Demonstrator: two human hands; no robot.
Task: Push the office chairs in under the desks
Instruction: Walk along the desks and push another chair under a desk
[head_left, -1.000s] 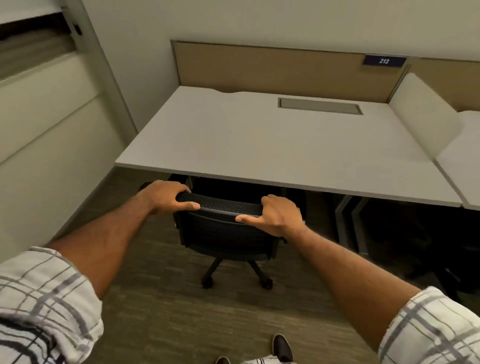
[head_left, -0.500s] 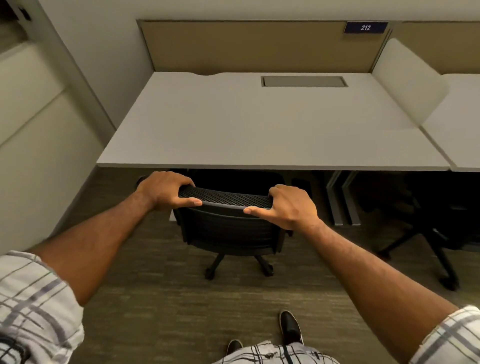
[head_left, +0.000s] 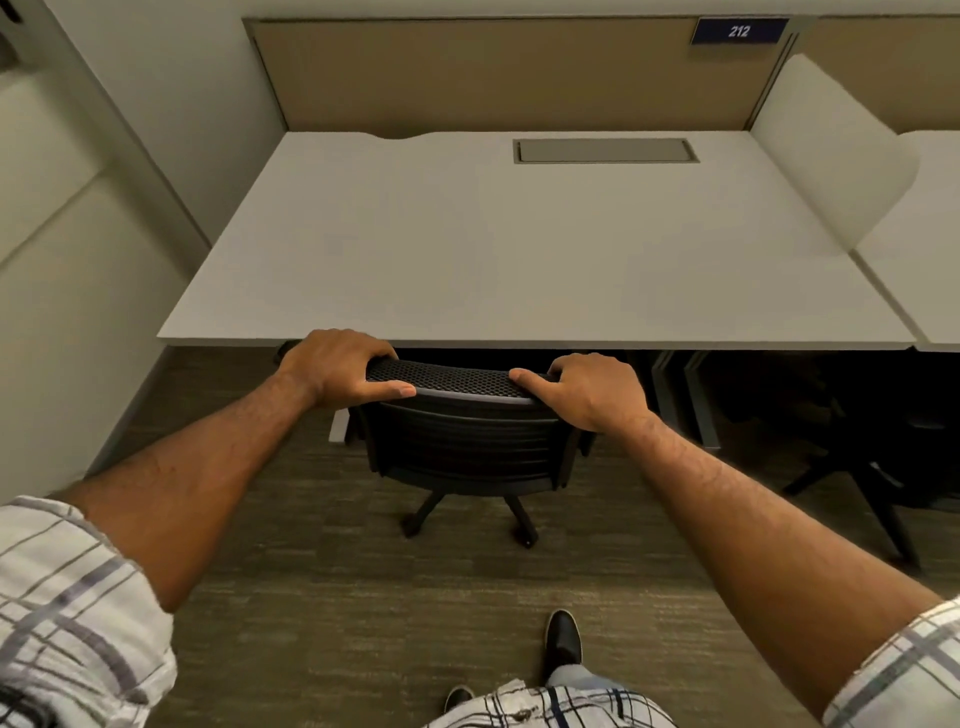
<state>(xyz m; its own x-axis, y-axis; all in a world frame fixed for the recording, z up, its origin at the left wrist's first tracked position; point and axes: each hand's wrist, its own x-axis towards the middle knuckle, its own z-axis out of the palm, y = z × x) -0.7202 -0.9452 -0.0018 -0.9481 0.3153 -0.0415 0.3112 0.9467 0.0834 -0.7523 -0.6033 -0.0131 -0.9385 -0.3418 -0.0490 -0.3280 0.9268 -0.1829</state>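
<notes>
Up against the tan back panel (head_left: 519, 78): big white desk (head_left: 519, 249), bare apart from a grey hatch (head_left: 605, 150) near its far edge. White divider (head_left: 831, 156) along the right edge, second desk (head_left: 930, 280) just past it. Carpet (head_left: 337, 597) below.

Black chair (head_left: 462, 441) tucked most of the way under, seat hidden beneath the near edge, mesh backrest top right at that edge, toward the left half. Two caster legs poking out behind. Another chair (head_left: 872, 467) in the shadow under the right side, mostly dark, hard to say how far in.

Left hand (head_left: 337, 369) wrapped over the backrest's left top corner, thumb along the rear face. Right hand (head_left: 592, 389) clamped on the right top corner the same way. Both gripping, arms nearly straight.

Looks like the last bit of the push. Stuff that could go wrong from here:
- knuckles pinched between backrest and desk edge, since the fingers curl over the front
- armrests catching the underside if set too high, can't see them
- casters snagging on carpet, chair twisting left into the desk leg (head_left: 338, 426)
- shoe (head_left: 563, 644) close behind, easy to trip stepping in
</notes>
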